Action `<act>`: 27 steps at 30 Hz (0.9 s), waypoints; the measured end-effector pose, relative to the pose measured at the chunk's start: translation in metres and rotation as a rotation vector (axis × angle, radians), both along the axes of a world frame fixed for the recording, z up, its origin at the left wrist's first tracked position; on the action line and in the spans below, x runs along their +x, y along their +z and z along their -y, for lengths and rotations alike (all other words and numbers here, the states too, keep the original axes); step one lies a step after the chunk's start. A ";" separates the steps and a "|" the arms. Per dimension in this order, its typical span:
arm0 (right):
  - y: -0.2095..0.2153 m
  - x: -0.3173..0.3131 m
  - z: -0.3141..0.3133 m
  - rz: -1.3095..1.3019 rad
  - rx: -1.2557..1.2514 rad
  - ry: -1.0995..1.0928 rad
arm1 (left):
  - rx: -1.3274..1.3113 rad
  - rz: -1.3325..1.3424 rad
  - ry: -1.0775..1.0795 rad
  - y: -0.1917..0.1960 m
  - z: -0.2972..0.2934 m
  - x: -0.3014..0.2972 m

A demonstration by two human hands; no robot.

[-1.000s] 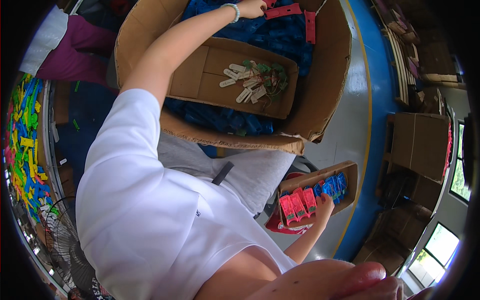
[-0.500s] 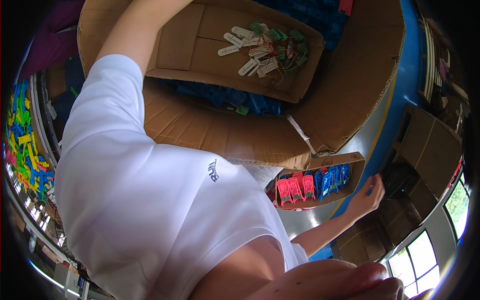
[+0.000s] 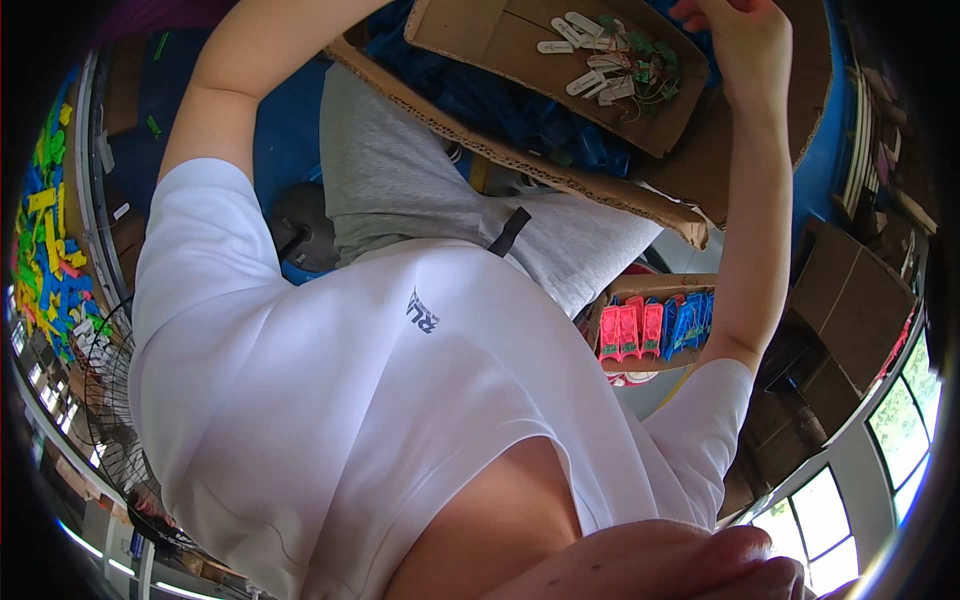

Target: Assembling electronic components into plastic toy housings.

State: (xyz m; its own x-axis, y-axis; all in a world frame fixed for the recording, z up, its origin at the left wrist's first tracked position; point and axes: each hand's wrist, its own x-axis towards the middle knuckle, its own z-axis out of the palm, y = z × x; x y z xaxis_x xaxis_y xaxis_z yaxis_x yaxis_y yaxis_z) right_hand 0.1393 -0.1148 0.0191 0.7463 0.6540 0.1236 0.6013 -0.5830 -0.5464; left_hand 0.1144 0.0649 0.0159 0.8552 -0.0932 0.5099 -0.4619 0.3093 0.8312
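My right hand [image 3: 745, 45] is at the upper edge, over the right end of a shallow cardboard tray [image 3: 470, 30]. Its fingers bend to the left and are partly cut off by the picture's edge, so their grip does not show. My left forearm [image 3: 290, 40] runs up out of the picture, and the left hand is outside it. In the tray lies a heap of white, tongue-shaped pieces [image 3: 590, 85] and green circuit boards [image 3: 650, 65] with thin wires. Beneath the tray, blue plastic parts [image 3: 560, 135] fill a large carton [image 3: 550, 180].
Low to my right, a small cardboard box [image 3: 640, 283] holds red plastic units [image 3: 628, 328] and blue ones [image 3: 685, 325] in a row. Colourful plastic parts [image 3: 50, 230] are piled at far left, near a wire fan guard [image 3: 105, 420]. Larger cartons [image 3: 850, 300] stand at right.
My right hand has moved from beside the small box up to the tray. My view has shifted, so the tray appears farther right and my grey-trousered legs now show.
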 end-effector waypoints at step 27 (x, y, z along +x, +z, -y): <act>-0.149 0.062 -0.012 -0.153 0.023 0.226 | -0.257 -0.367 0.294 -0.048 -0.052 -0.029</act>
State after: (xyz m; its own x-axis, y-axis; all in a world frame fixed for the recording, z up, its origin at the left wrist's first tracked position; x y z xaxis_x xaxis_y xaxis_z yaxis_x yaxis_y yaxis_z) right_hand 0.2008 -0.1033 -0.1303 0.5932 0.8041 0.0379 0.6242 -0.4297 -0.6525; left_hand 0.0855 0.1174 -0.0320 0.9528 0.2654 0.1472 -0.2529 0.4259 0.8687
